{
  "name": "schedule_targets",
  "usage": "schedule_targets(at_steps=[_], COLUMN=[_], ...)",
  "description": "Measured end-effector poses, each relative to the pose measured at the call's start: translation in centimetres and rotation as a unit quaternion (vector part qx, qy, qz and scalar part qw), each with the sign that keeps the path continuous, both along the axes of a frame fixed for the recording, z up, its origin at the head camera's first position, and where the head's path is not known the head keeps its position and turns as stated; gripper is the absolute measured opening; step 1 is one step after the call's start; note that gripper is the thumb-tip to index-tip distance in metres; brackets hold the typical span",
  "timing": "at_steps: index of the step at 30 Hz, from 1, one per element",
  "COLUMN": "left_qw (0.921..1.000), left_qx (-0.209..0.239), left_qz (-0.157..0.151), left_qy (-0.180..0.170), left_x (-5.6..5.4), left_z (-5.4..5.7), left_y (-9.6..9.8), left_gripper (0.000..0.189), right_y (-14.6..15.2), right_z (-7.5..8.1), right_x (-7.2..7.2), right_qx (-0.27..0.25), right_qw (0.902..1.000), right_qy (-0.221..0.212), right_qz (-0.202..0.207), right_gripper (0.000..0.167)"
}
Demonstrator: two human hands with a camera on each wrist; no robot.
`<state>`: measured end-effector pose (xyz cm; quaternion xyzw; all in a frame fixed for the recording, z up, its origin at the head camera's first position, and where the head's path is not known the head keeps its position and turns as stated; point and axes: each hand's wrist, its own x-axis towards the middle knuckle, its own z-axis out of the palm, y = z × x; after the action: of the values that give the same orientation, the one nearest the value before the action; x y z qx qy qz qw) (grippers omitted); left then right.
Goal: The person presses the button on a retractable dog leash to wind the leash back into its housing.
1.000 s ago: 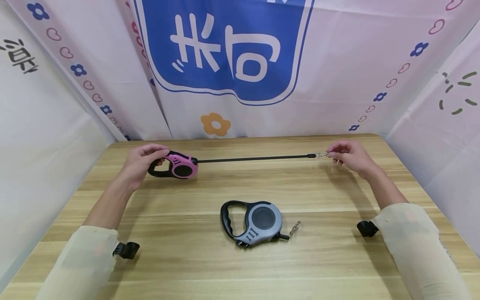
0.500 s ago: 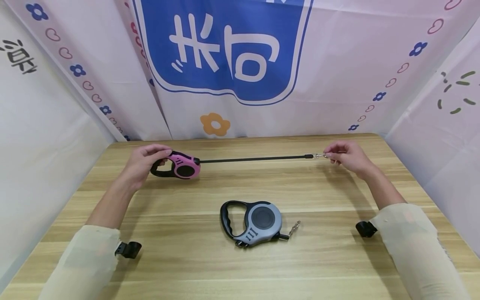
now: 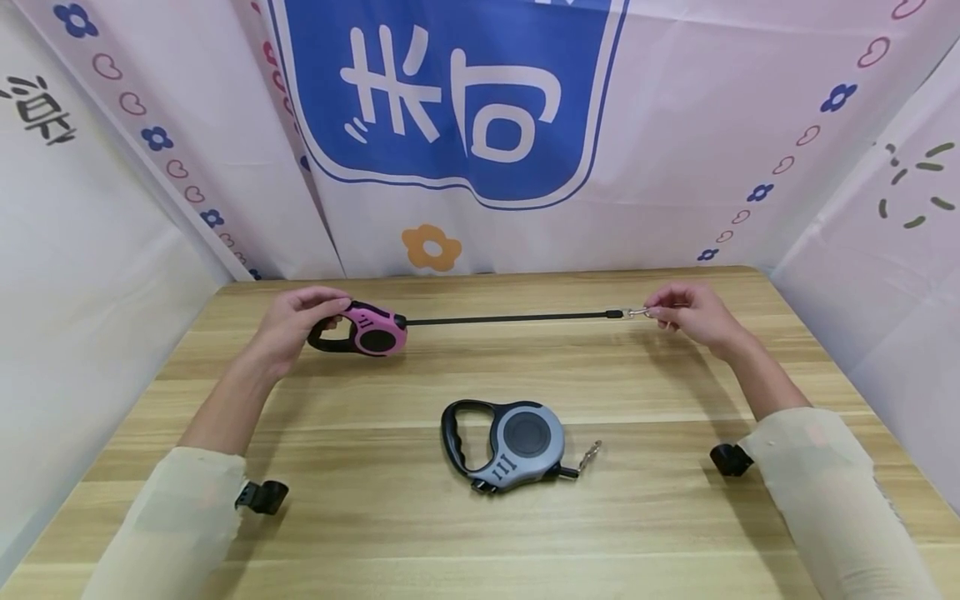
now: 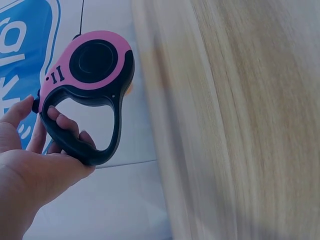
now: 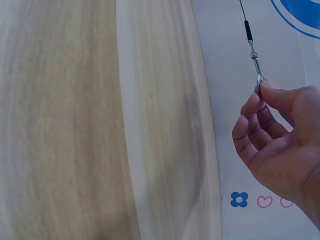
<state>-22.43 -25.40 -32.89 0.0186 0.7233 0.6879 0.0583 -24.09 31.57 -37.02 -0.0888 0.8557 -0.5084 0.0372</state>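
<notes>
A pink and black retractable dog leash (image 3: 378, 332) is held above the far part of the table by my left hand (image 3: 292, 327). In the left wrist view, fingers curl through the leash's black handle loop (image 4: 75, 142), and the thumb lies at the button on its side. Its black strap (image 3: 510, 318) runs straight and taut to the right. At the strap's end, my right hand (image 3: 693, 317) pinches the silver snap hook (image 5: 256, 65) between thumb and forefinger, the other fingers loosely curled. A grey and black retractable leash (image 3: 528, 442) lies on the table between the forearms.
The wooden table (image 3: 375, 533) ends at a white fabric backdrop (image 3: 675, 108) with a blue printed sign. The grey leash's metal hook (image 3: 590, 456) points right. Black wrist cameras (image 3: 262, 497) sit on both sleeves. White side walls close in left and right.
My left hand has moved slightly right with the pink leash, and my right hand slightly left with the hook. The stretch of strap between them is shorter. The grey leash stays put.
</notes>
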Motion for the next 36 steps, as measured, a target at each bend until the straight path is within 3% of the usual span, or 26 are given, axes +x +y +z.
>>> schedule_targets(at_steps=[19, 28, 36], left_qw=[0.9999, 0.9996, 0.9997], left_qx=[-0.008, -0.022, -0.014], left_qz=[-0.008, -0.016, -0.018], left_qy=[-0.003, 0.008, 0.01], left_x=[-0.1, -0.2, -0.3], left_z=[0.0, -0.1, -0.1], left_y=[0.9, 1.9, 2.4], left_gripper=[0.007, 0.017, 0.013], right_y=[-0.9, -1.6, -1.9], right_z=[0.0, -0.2, -0.2], right_x=[-0.1, 0.0, -0.1], right_qx=[-0.001, -0.01, -0.011], right_qw=[1.0, 0.9998, 0.9997], right_qy=[-0.006, -0.008, -0.016], right_qz=[0.007, 0.015, 0.018], right_gripper=[0.023, 0.02, 0.021])
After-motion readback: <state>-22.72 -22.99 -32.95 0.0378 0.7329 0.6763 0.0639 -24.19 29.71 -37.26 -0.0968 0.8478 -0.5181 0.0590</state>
